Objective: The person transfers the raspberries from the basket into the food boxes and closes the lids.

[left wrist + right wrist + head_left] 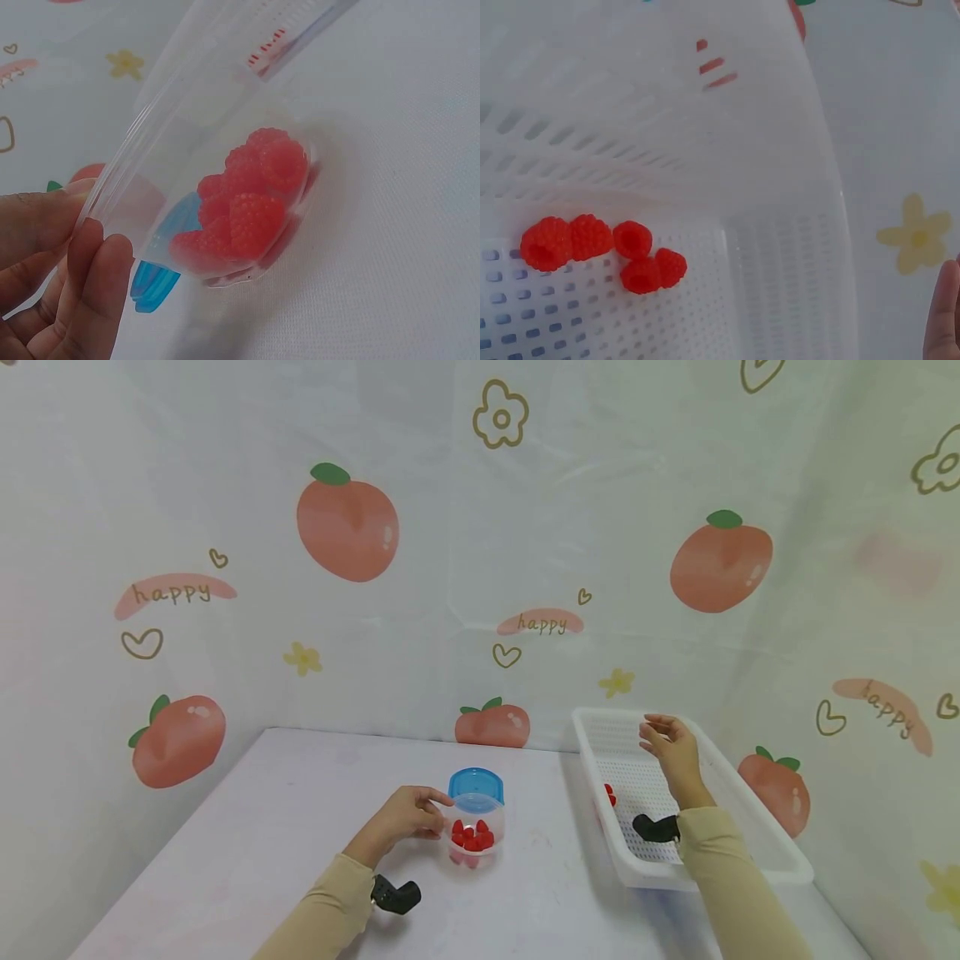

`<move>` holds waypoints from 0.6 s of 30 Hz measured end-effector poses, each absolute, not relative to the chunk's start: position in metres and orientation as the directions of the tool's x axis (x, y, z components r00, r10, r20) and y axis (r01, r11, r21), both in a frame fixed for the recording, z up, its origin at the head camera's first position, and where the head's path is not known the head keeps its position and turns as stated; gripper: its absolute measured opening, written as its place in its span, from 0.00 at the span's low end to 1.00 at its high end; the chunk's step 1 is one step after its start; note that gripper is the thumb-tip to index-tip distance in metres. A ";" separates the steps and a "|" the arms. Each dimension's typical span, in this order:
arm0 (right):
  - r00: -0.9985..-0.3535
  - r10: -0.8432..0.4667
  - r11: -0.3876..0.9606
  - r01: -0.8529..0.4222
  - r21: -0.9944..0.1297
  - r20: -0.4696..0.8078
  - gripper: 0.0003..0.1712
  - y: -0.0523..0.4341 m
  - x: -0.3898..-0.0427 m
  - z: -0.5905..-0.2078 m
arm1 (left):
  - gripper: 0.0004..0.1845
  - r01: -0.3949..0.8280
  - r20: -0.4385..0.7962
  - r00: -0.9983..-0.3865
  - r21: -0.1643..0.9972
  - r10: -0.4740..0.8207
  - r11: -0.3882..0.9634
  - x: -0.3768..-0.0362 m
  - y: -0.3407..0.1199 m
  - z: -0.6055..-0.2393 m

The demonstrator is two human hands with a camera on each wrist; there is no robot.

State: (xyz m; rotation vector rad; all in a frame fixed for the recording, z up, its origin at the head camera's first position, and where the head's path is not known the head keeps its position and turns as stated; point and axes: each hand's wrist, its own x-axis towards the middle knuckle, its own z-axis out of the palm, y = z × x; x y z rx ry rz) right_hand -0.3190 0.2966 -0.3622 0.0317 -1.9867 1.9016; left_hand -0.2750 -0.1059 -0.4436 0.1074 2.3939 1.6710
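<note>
a clear cup (474, 837) of red raspberries (472, 835) is held at its rim by the left hand (408, 816), fingers pinched on it, on the table (262, 827). the right hand (670, 745) is held over the white basket (757, 835), fingers loose and apart. more raspberries (600, 249) are seen in the basket.

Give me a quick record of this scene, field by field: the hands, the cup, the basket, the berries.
left hand: fingers curled on the side of the clear cup
right hand: open, holds nothing, above the white basket
cup contents: red raspberries at the bottom
lid: blue lid right behind the cup
basket contents: five loose raspberries on the perforated floor
surface: white table, cup left of basket
</note>
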 end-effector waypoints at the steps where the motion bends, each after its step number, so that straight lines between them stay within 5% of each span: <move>1: -0.928 0.238 0.087 -0.272 -0.958 0.285 0.19 0.299 -0.320 -0.364 | 0.17 -0.065 -0.137 -0.973 0.934 0.185 0.351 -0.275 -0.106 -0.444; 18: -0.998 -0.054 0.383 -0.052 -0.922 0.034 0.31 0.318 -0.335 -0.390 | 0.17 -0.082 -0.148 -0.976 0.931 0.162 0.355 -0.276 -0.105 -0.443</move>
